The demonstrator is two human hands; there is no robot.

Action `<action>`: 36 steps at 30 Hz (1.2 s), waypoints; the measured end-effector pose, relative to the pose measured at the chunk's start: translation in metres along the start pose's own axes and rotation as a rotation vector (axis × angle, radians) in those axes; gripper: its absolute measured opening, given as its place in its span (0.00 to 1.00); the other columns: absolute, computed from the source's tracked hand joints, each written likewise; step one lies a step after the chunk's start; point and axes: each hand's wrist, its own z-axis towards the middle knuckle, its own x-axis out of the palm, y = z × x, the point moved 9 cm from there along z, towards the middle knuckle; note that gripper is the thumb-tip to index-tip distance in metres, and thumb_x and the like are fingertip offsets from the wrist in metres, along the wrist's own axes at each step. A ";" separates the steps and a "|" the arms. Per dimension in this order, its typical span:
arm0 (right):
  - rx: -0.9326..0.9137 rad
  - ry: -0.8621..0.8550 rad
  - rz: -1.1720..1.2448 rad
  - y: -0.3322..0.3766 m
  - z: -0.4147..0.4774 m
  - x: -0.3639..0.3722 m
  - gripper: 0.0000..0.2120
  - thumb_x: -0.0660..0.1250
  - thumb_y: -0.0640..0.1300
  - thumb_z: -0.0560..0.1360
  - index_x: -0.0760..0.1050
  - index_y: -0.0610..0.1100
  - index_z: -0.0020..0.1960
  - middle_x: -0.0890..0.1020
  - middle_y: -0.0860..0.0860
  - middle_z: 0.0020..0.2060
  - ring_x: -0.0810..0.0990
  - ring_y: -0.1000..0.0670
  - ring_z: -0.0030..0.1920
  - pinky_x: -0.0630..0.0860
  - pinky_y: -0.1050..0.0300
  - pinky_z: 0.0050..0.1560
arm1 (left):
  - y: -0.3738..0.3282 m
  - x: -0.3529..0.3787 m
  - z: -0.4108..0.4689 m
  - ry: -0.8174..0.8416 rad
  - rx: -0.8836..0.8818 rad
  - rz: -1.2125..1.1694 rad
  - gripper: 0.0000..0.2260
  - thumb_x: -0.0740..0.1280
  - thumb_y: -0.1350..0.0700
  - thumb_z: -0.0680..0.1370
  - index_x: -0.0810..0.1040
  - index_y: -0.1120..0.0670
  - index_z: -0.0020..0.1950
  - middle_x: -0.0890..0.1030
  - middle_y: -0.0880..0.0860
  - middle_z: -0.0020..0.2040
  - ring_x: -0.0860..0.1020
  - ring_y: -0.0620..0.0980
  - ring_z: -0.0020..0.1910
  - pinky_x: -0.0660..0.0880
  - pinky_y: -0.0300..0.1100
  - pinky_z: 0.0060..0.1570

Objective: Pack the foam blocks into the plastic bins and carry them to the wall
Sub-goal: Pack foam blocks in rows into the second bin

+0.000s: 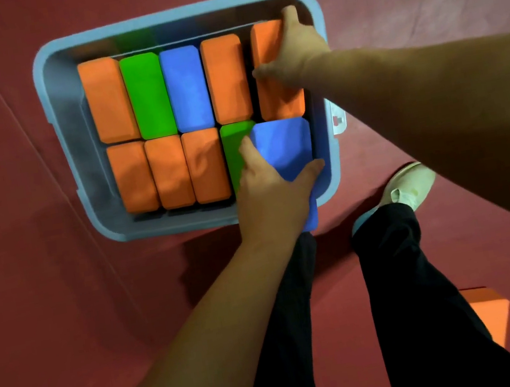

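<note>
A light blue plastic bin (67,130) sits on the red floor and holds two rows of upright foam blocks, orange, green and blue. My right hand (293,48) grips an orange block (277,95) at the bin's far right corner, thumb on its left face and fingers over its top right. My left hand (270,194) holds a blue block (284,146) at the near right corner, thumb against a green block (234,149), fingers along the blue block's right side. That blue block sticks out over the bin's near rim.
A loose orange foam block (490,316) lies on the floor at the lower right, behind my legs. My right shoe (407,184) stands close to the bin's near right corner. Red floor surrounds the bin on all sides.
</note>
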 end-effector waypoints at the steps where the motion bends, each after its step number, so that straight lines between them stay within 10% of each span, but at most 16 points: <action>1: -0.007 -0.013 -0.012 -0.005 0.004 0.001 0.46 0.75 0.52 0.71 0.53 0.42 0.79 0.77 0.41 0.65 0.77 0.39 0.64 0.73 0.48 0.59 | 0.001 0.009 0.004 0.005 0.006 0.008 0.45 0.77 0.42 0.69 0.58 0.53 0.78 0.74 0.55 0.68 0.72 0.56 0.67 0.72 0.47 0.58; 15: -0.085 0.089 0.166 -0.091 -0.058 0.018 0.05 0.66 0.47 0.73 0.78 0.46 0.45 0.85 0.45 0.41 0.84 0.44 0.47 0.79 0.53 0.52 | 0.050 0.060 0.085 0.068 -0.008 0.135 0.43 0.72 0.40 0.74 0.57 0.59 0.79 0.69 0.57 0.74 0.69 0.56 0.72 0.65 0.45 0.66; 22: 0.054 0.384 0.392 -0.104 -0.102 0.070 0.11 0.58 0.36 0.76 0.79 0.36 0.46 0.85 0.40 0.37 0.85 0.41 0.37 0.84 0.42 0.43 | 0.081 0.077 0.090 0.198 0.024 -0.129 0.30 0.72 0.47 0.73 0.72 0.53 0.73 0.80 0.50 0.65 0.79 0.47 0.63 0.76 0.51 0.63; 25: 0.099 0.406 0.396 -0.105 -0.096 0.081 0.13 0.57 0.37 0.76 0.79 0.34 0.49 0.85 0.39 0.41 0.85 0.39 0.42 0.83 0.40 0.46 | 0.083 0.078 0.102 0.164 -0.002 -0.113 0.20 0.74 0.56 0.76 0.77 0.58 0.67 0.83 0.52 0.58 0.81 0.49 0.56 0.78 0.37 0.54; 31: 0.163 0.560 0.310 -0.099 -0.084 0.096 0.14 0.55 0.34 0.79 0.77 0.30 0.56 0.83 0.34 0.46 0.85 0.34 0.44 0.82 0.36 0.44 | 0.084 0.070 0.124 0.001 -0.060 0.270 0.20 0.76 0.43 0.72 0.72 0.55 0.33 0.73 0.52 0.28 0.69 0.50 0.29 0.63 0.47 0.30; 36: 0.165 0.610 0.152 -0.094 -0.087 0.102 0.12 0.53 0.34 0.79 0.76 0.33 0.51 0.79 0.37 0.31 0.80 0.45 0.24 0.79 0.53 0.25 | 0.073 0.060 0.120 0.052 -0.184 0.610 0.27 0.70 0.32 0.70 0.81 0.55 0.50 0.82 0.57 0.50 0.80 0.58 0.51 0.66 0.45 0.39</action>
